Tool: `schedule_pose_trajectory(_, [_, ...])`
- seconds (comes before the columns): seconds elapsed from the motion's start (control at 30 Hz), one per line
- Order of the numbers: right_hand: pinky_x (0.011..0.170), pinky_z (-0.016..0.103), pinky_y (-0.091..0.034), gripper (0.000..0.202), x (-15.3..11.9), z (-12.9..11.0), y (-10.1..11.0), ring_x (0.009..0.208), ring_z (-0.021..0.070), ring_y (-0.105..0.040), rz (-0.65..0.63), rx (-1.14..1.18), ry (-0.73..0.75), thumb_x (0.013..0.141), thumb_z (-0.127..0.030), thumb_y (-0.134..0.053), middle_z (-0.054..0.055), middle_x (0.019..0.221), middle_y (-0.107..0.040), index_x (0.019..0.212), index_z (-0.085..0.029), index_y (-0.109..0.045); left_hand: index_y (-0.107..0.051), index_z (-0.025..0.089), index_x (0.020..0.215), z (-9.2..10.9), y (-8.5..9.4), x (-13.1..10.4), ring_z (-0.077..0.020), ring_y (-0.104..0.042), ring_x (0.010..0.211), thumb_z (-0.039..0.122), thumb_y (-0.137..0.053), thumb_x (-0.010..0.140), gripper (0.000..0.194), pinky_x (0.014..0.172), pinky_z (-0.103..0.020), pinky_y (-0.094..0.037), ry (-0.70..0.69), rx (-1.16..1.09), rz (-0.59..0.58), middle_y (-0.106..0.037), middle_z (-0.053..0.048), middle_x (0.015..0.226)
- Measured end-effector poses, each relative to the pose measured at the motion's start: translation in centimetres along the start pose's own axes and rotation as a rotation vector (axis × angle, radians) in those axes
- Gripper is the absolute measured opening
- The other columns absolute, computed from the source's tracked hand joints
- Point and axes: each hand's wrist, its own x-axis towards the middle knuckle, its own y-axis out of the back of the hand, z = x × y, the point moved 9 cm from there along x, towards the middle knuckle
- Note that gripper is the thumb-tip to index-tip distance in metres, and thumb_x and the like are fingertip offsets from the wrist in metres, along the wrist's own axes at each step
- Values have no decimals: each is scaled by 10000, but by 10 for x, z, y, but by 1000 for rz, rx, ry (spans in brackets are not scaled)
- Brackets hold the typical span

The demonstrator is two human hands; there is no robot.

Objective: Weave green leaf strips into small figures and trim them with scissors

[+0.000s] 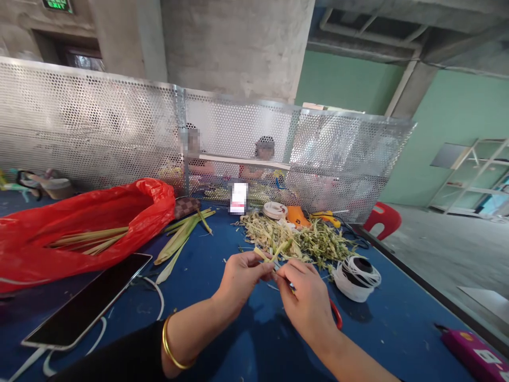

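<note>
Across the blue surface (pixel 207 286), my left hand (pixel 240 276) and right hand (pixel 305 292) are both pinched narrow on a slender yellow-green leafy strip (pixel 283 247), before a heap of dry plant scraps (pixel 326 243); this piece seems half-worked, with long pale-green husk leaves (pixel 177 243) lying untouched beside the crumpled red plastic bag (pixel 27 228).

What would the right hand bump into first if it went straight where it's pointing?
The right hand would probably meet the yellow-green strip pinched in the left hand first, though depth is hard to judge.
</note>
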Motion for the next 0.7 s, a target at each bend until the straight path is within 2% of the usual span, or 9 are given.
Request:
schedule_pose_trajectory(0.1, [690, 298, -338, 257, -2, -11, 2, 615, 152, -447, 24, -75, 88, 875, -136, -441, 9, 640, -510, 637, -184, -524, -701, 128, 774, 2, 1, 0, -112, -527, 534, 320, -729, 617, 250, 558, -234, -402, -30, -2, 2, -608, 11, 523])
schedule_pose_trajectory(0.2, [690, 293, -347, 247, -1, -14, 7, 634, 153, -478, 29, -55, 105, 884, -152, -447, 15, 663, -546, 665, -187, -556, -716, 137, 809, 3, 3, 3, -103, -523, 524, 331, -726, 612, 277, 523, -217, -374, 17, 55, -16, -612, 15, 532])
schedule_pose_trajectory(0.27, [719, 295, -359, 205, 3, -11, 19, 682, 155, -520, 66, -25, 96, 893, -186, -465, 22, 720, -591, 732, -190, -593, -722, 142, 843, 2, 1, 4, -100, -534, 522, 335, -732, 600, 310, 531, -214, -386, 77, 90, -74, -617, 17, 537])
schedule_pose_trajectory(0.4, [845, 357, -358, 137, 12, 5, 46, 847, 207, -577, 202, -61, 8, 862, -280, -550, 57, 874, -653, 902, -202, -655, -726, 133, 807, -6, -15, 2, -108, -550, 498, 333, -744, 582, 302, 562, -244, -448, 150, 163, -275, -594, 26, 506])
schedule_pose_trajectory(0.43, [860, 368, -360, 138, 16, 12, 44, 875, 221, -582, 161, -41, -35, 837, -296, -582, 55, 890, -662, 903, -210, -667, -724, 131, 782, -8, -19, 0, -107, -545, 488, 331, -739, 587, 279, 557, -248, -455, 147, 191, -315, -585, 27, 499])
schedule_pose_trajectory(0.5, [835, 347, -396, 119, 21, 25, 26, 878, 223, -599, -27, 109, -144, 797, -303, -619, 36, 882, -681, 852, -221, -686, -716, 132, 725, -12, -25, -3, -102, -530, 469, 319, -723, 602, 223, 541, -246, -457, 132, 244, -369, -568, 32, 485])
schedule_pose_trajectory(0.57, [742, 293, -438, 89, 19, 33, 5, 801, 195, -621, -206, 314, -263, 778, -274, -619, 12, 821, -693, 774, -216, -686, -711, 135, 698, -16, -29, -6, -100, -529, 467, 306, -705, 620, 189, 536, -244, -458, 130, 280, -400, -564, 31, 485])
schedule_pose_trajectory(0.6, [697, 271, -442, 94, 17, 34, -2, 750, 178, -622, -250, 387, -311, 774, -254, -612, 3, 774, -691, 727, -208, -678, -714, 138, 708, -18, -31, -7, -101, -534, 471, 299, -699, 625, 182, 541, -245, -462, 138, 288, -413, -565, 32, 489])
schedule_pose_trajectory(0.7, [632, 246, -417, 155, 14, 34, -2, 650, 150, -593, -184, 415, -374, 751, -204, -612, -8, 654, -654, 599, -188, -634, -726, 151, 754, -21, -32, -10, -100, -546, 483, 287, -690, 633, 186, 556, -246, -469, 167, 288, -430, -575, 36, 512])
